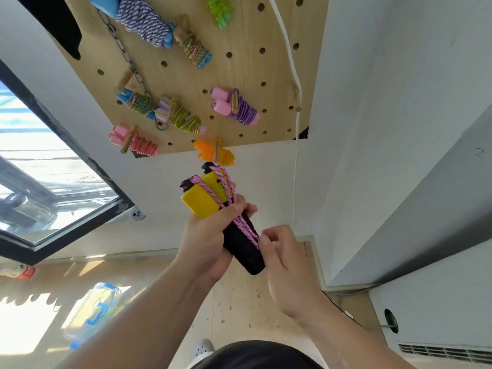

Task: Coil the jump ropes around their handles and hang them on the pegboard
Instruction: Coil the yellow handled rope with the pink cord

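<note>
As a person stands beneath a wooden pegboard [239,62], the left hand [205,235] grips a pair of yellow-and-black handles [202,202] held side by side, its fingers curled round them where the yellow upper sections meet the black foam grips. The yellow ends stick out above the fist, pointing up toward the board; the black grips stick out below it, angled down to the right. A pink speckled rope [246,230] loops from the handle tops, passes under the left fingers and runs in several strands along the black grip. There the right hand [285,262] pinches it between thumb and fingertips, near the grip's lower end. The bundle is held in the air, apart from the board and just below an orange rope [214,153] hanging on a peg at the board's bottom edge. Other coiled ropes hang on pegs: a purple rope [235,106] with pink handles, a yellow-green rope [183,118], a red rope [134,143] with pink handles, and a blue-and-white rope [143,22] near the top. A metal chain [122,46] and a white cord [290,62] hang down the board. A window [40,169] is at left, and a clear plastic box [93,310] lies on the floor.
</note>
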`<action>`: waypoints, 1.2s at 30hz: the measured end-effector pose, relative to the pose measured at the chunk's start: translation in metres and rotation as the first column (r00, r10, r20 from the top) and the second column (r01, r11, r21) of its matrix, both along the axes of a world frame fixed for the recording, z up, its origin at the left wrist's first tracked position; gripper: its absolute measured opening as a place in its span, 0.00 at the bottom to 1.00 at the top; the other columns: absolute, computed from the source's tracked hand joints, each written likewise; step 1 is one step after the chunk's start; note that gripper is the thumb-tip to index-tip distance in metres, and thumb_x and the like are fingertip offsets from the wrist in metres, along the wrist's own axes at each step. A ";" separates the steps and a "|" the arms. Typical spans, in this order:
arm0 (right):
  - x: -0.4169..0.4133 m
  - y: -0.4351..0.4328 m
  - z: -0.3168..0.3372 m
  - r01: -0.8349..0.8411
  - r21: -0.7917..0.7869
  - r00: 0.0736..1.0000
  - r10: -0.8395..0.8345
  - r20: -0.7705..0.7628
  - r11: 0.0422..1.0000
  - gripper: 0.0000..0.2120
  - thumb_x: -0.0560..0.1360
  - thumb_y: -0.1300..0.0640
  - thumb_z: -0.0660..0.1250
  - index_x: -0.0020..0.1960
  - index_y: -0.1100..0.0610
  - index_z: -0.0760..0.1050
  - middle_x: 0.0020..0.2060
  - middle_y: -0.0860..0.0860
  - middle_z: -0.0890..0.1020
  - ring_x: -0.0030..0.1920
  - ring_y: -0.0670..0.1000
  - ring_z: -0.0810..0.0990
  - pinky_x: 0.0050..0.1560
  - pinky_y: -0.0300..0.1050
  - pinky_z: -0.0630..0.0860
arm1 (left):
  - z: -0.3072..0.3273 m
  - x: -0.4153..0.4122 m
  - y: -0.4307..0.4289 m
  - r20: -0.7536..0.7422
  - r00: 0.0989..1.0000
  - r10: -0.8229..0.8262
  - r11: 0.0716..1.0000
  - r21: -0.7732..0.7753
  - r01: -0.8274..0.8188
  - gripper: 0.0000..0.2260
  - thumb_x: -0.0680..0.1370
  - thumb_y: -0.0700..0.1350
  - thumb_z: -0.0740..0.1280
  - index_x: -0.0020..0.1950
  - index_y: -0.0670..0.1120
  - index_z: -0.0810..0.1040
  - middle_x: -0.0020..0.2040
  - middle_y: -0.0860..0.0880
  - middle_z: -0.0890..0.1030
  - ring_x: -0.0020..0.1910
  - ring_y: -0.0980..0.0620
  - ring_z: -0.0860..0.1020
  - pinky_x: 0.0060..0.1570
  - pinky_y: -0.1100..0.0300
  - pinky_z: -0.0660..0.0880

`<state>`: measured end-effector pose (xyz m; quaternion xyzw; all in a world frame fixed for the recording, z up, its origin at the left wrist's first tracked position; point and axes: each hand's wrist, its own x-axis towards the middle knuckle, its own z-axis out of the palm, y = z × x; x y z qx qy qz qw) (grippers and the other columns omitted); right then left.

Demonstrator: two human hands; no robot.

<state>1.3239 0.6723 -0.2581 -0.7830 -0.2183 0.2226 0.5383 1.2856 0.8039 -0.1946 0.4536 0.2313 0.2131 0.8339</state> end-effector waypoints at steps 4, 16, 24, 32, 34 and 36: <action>0.000 -0.003 0.018 -0.083 0.195 0.873 0.166 -0.459 0.977 0.17 0.84 0.38 0.47 0.67 0.36 0.69 0.32 0.43 0.76 0.26 0.44 0.65 0.29 0.39 0.61 | 0.004 -0.002 -0.003 0.057 0.997 -0.060 0.998 -0.031 0.062 0.14 0.70 0.33 0.69 0.41 0.51 0.87 0.43 0.45 0.83 0.53 0.43 0.84 0.48 0.51 0.82; 0.004 0.009 0.020 0.203 0.294 0.812 0.007 -0.584 0.934 0.10 0.83 0.49 0.63 0.52 0.50 0.82 0.33 0.52 0.78 0.22 0.48 0.63 0.25 0.40 0.58 | -0.016 -0.011 -0.010 -0.122 0.971 0.205 0.959 0.222 -0.174 0.19 0.71 0.38 0.77 0.60 0.47 0.79 0.56 0.43 0.85 0.57 0.45 0.83 0.54 0.53 0.79; 0.014 0.000 0.009 0.046 0.075 0.947 -0.020 -0.321 0.996 0.05 0.80 0.47 0.67 0.49 0.42 0.82 0.41 0.42 0.85 0.37 0.41 0.81 0.37 0.37 0.76 | -0.036 -0.027 0.034 -0.070 0.981 0.180 -0.474 0.868 0.149 0.22 0.78 0.52 0.67 0.71 0.47 0.75 0.69 0.46 0.78 0.72 0.43 0.72 0.75 0.42 0.61; 0.024 -0.010 0.009 -0.103 0.041 0.985 0.108 -0.134 0.994 0.06 0.80 0.52 0.68 0.54 0.44 0.82 0.47 0.38 0.84 0.49 0.40 0.82 0.51 0.38 0.78 | -0.027 -0.014 0.012 -0.609 0.734 0.300 -0.567 0.505 0.650 0.16 0.75 0.57 0.64 0.58 0.51 0.69 0.49 0.54 0.76 0.46 0.50 0.75 0.45 0.55 0.67; 0.027 -0.014 0.009 -0.120 0.030 0.988 0.123 -0.091 0.992 0.07 0.81 0.52 0.66 0.55 0.44 0.82 0.48 0.38 0.84 0.50 0.40 0.81 0.51 0.36 0.77 | -0.025 -0.011 0.006 -0.615 0.722 0.317 -0.545 0.505 0.669 0.14 0.75 0.52 0.64 0.58 0.51 0.67 0.49 0.53 0.76 0.42 0.50 0.71 0.42 0.55 0.65; 0.029 -0.019 0.008 -0.132 -0.014 0.991 0.131 -0.008 0.991 0.08 0.82 0.49 0.64 0.58 0.43 0.80 0.49 0.39 0.84 0.51 0.41 0.81 0.54 0.42 0.78 | -0.029 -0.009 0.004 -0.627 0.710 0.321 -0.530 0.502 0.683 0.13 0.75 0.50 0.65 0.56 0.50 0.65 0.47 0.53 0.76 0.40 0.49 0.70 0.41 0.55 0.65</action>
